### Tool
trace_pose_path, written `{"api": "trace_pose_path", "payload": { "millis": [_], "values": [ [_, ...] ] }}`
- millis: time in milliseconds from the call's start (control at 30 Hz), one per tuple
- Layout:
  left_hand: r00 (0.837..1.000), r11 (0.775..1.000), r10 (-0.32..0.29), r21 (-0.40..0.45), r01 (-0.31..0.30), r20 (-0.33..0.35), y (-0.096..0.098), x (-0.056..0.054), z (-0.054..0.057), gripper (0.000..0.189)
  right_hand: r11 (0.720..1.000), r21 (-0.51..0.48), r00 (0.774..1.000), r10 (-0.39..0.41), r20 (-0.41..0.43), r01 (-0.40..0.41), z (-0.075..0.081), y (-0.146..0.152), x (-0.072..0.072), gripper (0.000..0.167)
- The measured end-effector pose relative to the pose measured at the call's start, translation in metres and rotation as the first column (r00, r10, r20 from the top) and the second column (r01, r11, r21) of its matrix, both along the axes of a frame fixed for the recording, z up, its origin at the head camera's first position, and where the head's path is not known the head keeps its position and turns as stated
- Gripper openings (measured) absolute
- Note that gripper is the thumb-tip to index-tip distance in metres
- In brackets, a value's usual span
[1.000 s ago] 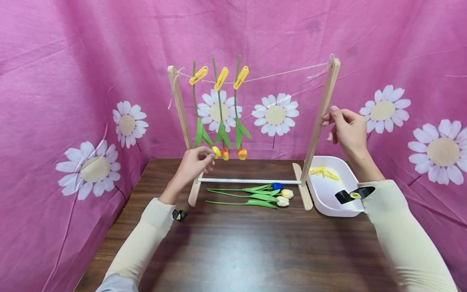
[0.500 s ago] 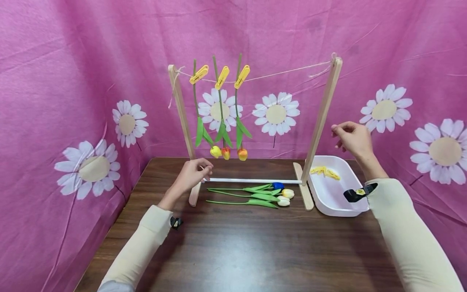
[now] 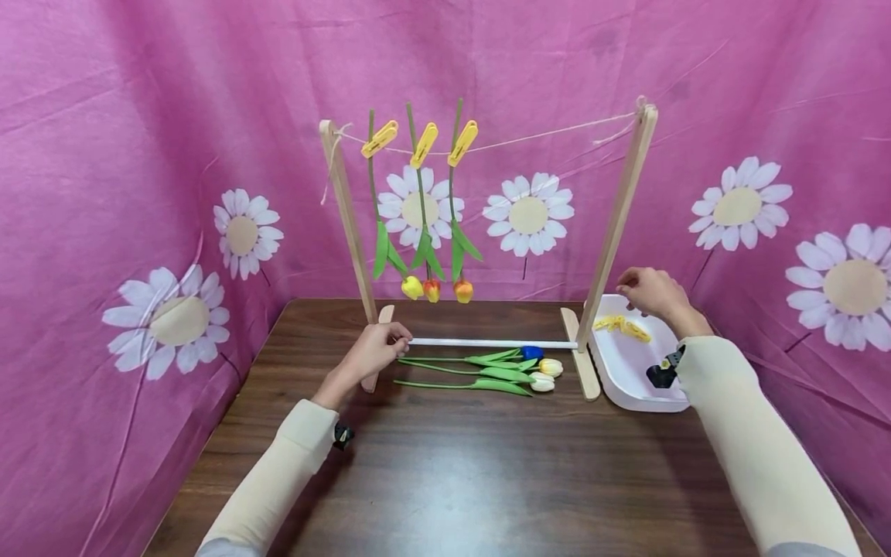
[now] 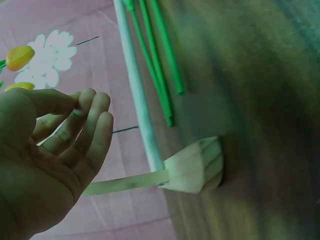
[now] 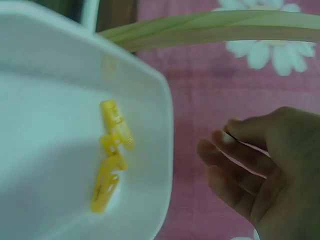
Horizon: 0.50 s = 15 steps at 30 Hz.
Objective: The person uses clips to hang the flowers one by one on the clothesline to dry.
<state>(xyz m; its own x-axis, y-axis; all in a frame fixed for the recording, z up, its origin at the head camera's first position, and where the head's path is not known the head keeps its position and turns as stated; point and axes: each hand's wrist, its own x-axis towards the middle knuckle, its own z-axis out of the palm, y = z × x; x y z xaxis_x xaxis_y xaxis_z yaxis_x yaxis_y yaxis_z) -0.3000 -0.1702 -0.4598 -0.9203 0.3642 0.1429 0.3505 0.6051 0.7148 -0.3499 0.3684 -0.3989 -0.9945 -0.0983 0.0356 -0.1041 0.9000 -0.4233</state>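
My left hand (image 3: 376,350) hovers by the left foot of the wooden stand, near the stem ends of the tulips lying on the table. Its fingers are loosely bent with nothing between them in the left wrist view. Over the back of the white bin (image 3: 629,398) my right hand (image 3: 654,292) hangs empty, fingers relaxed. Several yellow clothespins (image 5: 112,150) lie in that bin. Green-leaved tulips, one with a blue head (image 3: 532,353) and two with whitish heads (image 3: 542,382), lie under the white crossbar (image 3: 494,343).
Three tulips (image 3: 431,291) hang heads down from a string (image 3: 550,138), each clipped by a yellow clothespin (image 3: 424,145). The string runs between the stand's left post (image 3: 346,209) and right post (image 3: 619,224). A pink curtain with daisies (image 3: 529,214) surrounds the brown table (image 3: 445,472).
My left hand has dropped from the hanging yellow tulip toward the stand's left foot. My right hand has moved down from beside the right post to above the bin.
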Motion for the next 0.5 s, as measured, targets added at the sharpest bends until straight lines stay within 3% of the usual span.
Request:
{"api": "trace_pose_path", "payload": {
  "millis": [167,300,500],
  "values": [
    [0.997,0.991,0.041,-0.124,-0.05,-0.071,0.006,0.001,-0.008,0.015,0.991,0.112,0.997,0.065,0.051,-0.07,-0.015,0.0,-0.005,0.029],
    [0.986,0.965,0.084,-0.236,-0.117,-0.143,0.013,0.002,-0.012,0.014,0.982,0.144,0.99,0.107,0.095,-0.12,-0.025,-0.002,-0.008,0.031],
    [0.975,0.938,-0.001,-0.337,-0.077,-0.224,0.02,0.0,-0.022,0.014,0.981,0.104,0.969,0.142,0.2,-0.165,-0.034,-0.009,-0.009,0.038]
  ]
}}
